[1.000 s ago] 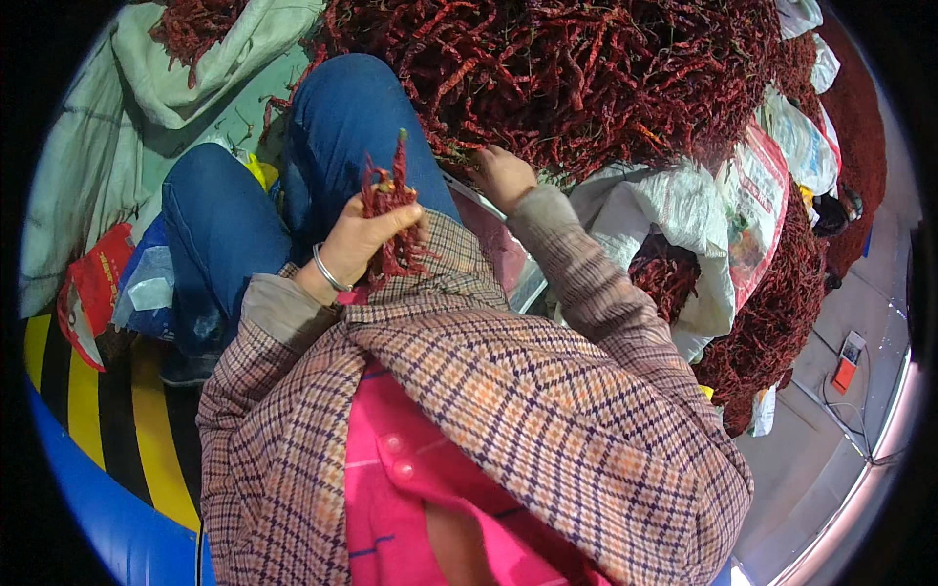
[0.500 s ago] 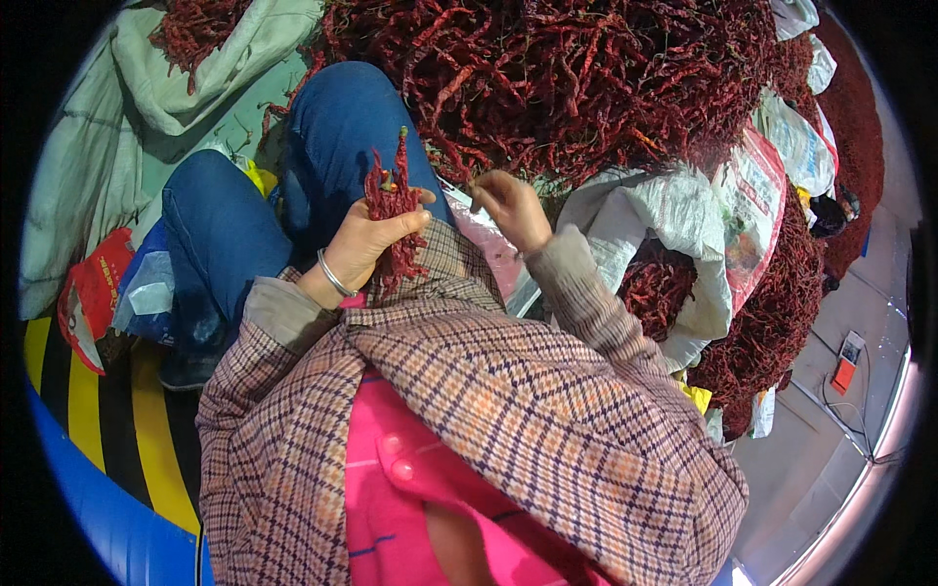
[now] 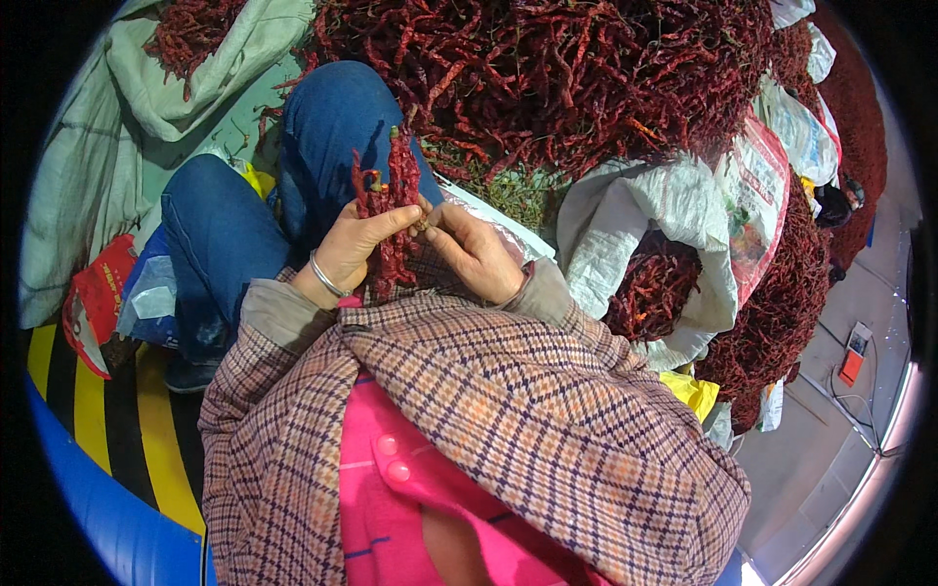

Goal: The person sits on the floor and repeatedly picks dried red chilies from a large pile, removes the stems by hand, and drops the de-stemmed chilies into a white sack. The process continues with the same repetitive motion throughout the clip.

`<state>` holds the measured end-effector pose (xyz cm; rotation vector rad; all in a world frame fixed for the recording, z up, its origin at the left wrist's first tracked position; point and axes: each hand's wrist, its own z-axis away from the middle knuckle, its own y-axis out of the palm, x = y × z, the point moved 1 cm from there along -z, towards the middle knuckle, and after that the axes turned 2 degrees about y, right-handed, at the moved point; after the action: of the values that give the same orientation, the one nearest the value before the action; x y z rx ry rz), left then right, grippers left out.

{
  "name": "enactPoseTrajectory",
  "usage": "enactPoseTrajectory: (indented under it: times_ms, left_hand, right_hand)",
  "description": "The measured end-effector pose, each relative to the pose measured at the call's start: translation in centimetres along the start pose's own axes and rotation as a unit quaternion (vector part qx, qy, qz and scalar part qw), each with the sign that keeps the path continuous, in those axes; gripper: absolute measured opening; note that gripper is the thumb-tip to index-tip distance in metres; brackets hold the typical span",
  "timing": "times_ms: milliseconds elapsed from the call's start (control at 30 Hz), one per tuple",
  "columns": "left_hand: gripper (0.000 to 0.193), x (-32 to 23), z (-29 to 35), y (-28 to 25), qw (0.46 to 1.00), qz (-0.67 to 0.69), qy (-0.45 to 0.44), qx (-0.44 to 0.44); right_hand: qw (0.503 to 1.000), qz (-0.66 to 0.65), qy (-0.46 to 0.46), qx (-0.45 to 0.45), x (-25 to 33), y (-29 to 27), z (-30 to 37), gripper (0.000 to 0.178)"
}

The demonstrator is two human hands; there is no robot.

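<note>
A small bunch of dried red chili peppers [image 3: 401, 161] stands upright in my left hand [image 3: 354, 244], whose fingers wrap round it above my lap. Pale stem ends show at the upper part of the bunch. My right hand [image 3: 477, 256] meets the left at the bunch's right side, thumb and fingertips pinched together. What the pinch holds looks like a small brownish stem end, too small to name surely. Beyond both hands lies a large heap of dried red chilies [image 3: 547, 78].
To the right, an open white woven sack [image 3: 674, 210] holds more chilies. Behind it stand a printed sack [image 3: 757, 210] and further heaps. A pale cloth sack [image 3: 88, 166] lies at the left, near a red bag [image 3: 101, 298]. An orange-and-grey device [image 3: 854, 356] sits on the floor.
My right hand has come left and down from beside the heap to the chili bunch, its fingertips now touching near my left thumb. The left hand keeps hold of the bunch.
</note>
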<state>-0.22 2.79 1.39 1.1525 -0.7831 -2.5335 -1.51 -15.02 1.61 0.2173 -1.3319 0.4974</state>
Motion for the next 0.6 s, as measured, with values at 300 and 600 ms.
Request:
enactPoseTrajectory:
  times_ms: [300, 600]
  left_hand:
    - [0.008, 1.0, -1.8, 0.0, 0.994, -0.054, 0.073, -0.06]
    - [0.015, -0.3, -1.3, -1.6, 0.992, 0.06, -0.063, 0.087]
  right_hand:
    - [0.98, -0.073, 0.003, -0.184, -4.9, 2.0, -2.7, 0.008]
    - [0.818, -0.525, 0.233, -0.044, -0.3, 2.0, -0.9, 0.012]
